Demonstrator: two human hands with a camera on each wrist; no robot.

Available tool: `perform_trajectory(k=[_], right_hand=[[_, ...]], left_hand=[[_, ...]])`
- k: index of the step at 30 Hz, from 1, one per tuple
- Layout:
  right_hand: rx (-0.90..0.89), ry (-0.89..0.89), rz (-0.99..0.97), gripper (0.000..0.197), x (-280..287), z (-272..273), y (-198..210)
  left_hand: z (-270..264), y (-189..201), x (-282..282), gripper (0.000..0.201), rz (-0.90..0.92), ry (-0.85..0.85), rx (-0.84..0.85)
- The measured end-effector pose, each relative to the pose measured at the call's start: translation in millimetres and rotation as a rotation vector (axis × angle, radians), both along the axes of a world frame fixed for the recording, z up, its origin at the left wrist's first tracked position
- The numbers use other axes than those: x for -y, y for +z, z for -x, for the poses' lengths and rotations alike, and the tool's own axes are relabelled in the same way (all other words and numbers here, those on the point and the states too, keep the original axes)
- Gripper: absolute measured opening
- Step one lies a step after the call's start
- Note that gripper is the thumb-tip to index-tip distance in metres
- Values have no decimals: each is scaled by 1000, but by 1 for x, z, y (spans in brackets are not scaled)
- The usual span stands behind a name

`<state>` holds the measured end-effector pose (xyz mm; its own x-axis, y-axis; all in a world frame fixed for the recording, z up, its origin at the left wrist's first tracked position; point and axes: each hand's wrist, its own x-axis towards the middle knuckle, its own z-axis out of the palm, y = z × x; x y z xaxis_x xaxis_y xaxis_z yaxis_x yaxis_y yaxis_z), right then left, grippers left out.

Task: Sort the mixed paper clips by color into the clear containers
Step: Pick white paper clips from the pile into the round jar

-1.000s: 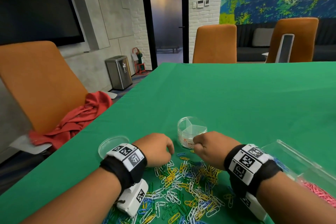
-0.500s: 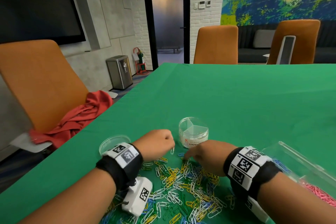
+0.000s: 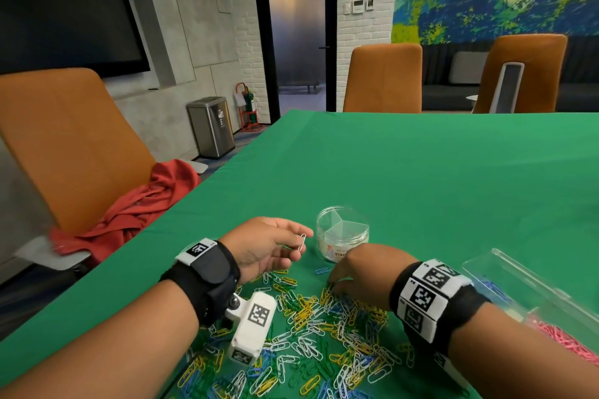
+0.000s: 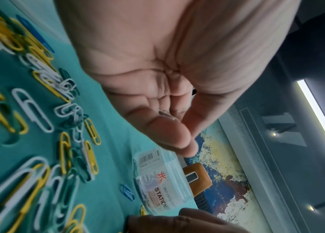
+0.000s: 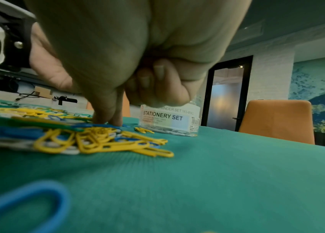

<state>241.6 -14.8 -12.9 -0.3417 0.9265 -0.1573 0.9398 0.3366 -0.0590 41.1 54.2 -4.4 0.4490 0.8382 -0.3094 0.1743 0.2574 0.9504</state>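
Mixed clips [image 3: 311,327] heaped on green cloth; round clear jar [image 3: 342,233] upright beyond.

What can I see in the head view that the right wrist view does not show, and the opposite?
Only the head view shows the left hand pinching a white paper clip, and the long clear box with pink clips. Only the right wrist view shows the jar label reading "STATIONERY SET" and the right hand's fingertips touching the pile. Both show the round clear jar, the mixed clips and the green tablecloth.
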Motion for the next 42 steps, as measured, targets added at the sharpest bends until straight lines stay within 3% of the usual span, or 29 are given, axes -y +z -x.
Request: perform_trajectory(k=[4, 8, 12, 22, 28, 35, 39, 42], right_hand=[[73, 11, -12, 30, -3, 10, -1], [33, -9, -15, 23, -5, 8, -4], [-53, -38, 6, 20, -3, 3, -2], [-26, 23, -38, 18, -2, 6, -3], [-61, 66, -36, 17, 2, 6, 2], [-49, 13, -49, 15, 0, 7, -2], [-157, -43, -113, 17, 0, -1, -4], [-297, -126, -135, 12, -4, -9, -2]], left_hand=[[-13, 12, -7, 16, 15, -9, -1], [-32, 25, -17, 12, -136, -11, -81], [-57, 34, -27, 10, -322, -70, -235], [-85, 34, -34, 17, -639, -295, -624], [-96, 45, -17, 33, -902, -448, -915], [-94, 45, -23, 24, -907, -447, -921], [-87, 41, -36, 23, -915, -333, -781], [-76, 35, -49, 48, -820, -337, -755]])
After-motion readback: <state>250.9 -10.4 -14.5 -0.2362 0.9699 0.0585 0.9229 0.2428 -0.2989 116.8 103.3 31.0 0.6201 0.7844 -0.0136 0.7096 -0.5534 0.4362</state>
